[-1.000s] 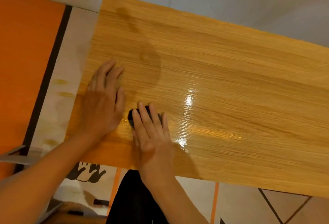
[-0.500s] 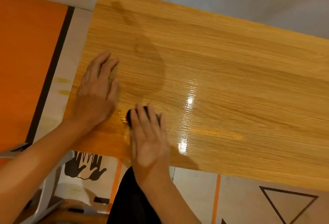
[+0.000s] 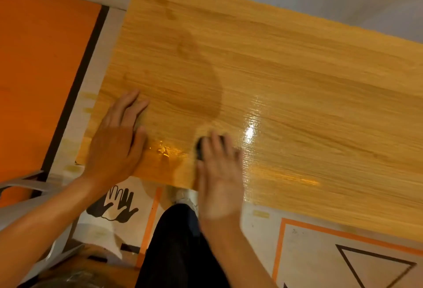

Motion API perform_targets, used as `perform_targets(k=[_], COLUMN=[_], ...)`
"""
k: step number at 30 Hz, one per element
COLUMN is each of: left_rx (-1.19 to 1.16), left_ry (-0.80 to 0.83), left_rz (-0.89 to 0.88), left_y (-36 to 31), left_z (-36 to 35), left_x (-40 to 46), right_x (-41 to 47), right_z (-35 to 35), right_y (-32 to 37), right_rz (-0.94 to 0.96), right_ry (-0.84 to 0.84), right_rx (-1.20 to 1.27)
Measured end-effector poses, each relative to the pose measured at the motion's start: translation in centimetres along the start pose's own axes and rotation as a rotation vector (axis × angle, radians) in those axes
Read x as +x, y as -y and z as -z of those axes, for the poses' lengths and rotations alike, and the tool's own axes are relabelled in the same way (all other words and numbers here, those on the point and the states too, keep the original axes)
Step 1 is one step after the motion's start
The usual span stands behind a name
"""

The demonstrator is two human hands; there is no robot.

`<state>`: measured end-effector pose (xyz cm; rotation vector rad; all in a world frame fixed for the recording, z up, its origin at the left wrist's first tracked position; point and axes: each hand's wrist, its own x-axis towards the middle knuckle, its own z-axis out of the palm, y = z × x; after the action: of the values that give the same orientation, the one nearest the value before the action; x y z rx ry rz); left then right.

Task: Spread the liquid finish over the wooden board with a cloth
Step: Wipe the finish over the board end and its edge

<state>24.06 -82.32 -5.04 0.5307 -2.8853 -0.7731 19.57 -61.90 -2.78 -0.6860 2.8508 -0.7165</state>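
Note:
A large light wooden board (image 3: 286, 77) fills most of the view. Its near right part is glossy with wet finish, and a darker damp streak runs down from the far left corner. A small wet puddle (image 3: 164, 150) shines between my hands. My left hand (image 3: 116, 143) lies flat, fingers spread, on the board's near left corner. My right hand (image 3: 218, 175), motion-blurred, presses a small dark cloth (image 3: 200, 148) onto the board near its front edge; only the cloth's left end shows beyond my fingers.
The board rests on a white table surface (image 3: 100, 63) with orange stripes, a black triangle outline (image 3: 375, 267) and black hand prints (image 3: 114, 207). An orange panel (image 3: 41, 70) lies to the left. My dark trouser leg (image 3: 178, 246) is below the board's edge.
My right hand and the cloth have slid to the right along the board's front edge, leaving a wet patch between the hands. My left hand has stayed pressed on the corner.

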Motion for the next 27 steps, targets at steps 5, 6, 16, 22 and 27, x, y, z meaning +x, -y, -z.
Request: perform_targets(k=[5,6,16,22,27], left_rx=[0.033,0.027,-0.024,-0.003,-0.015], left_ry=[-0.035,-0.043,-0.078,-0.042,-0.053], left_rz=[-0.075,-0.080,-0.025,0.009,0.009], left_y=[0.2,0.3,0.1,-0.4,-0.4], left_z=[-0.1,-0.1,-0.1,0.2,0.1], left_x=[-0.1,-0.2,0.0,-0.1,-0.3], right_x=[-0.4,-0.6,-1.1,-1.2,-4.1], right_z=[-0.6,0.7,0.4,-0.2,6.1], right_y=[0.1,-1.7,-0.6,-0.5,-10.1], right_rz=[0.287,0.277,0.077,0.334,-0.009], right_ry=[0.185,0.203,-0.002,0.195,0.060], right_rx=[0.028,0.006,0.033,0.020,0.054])
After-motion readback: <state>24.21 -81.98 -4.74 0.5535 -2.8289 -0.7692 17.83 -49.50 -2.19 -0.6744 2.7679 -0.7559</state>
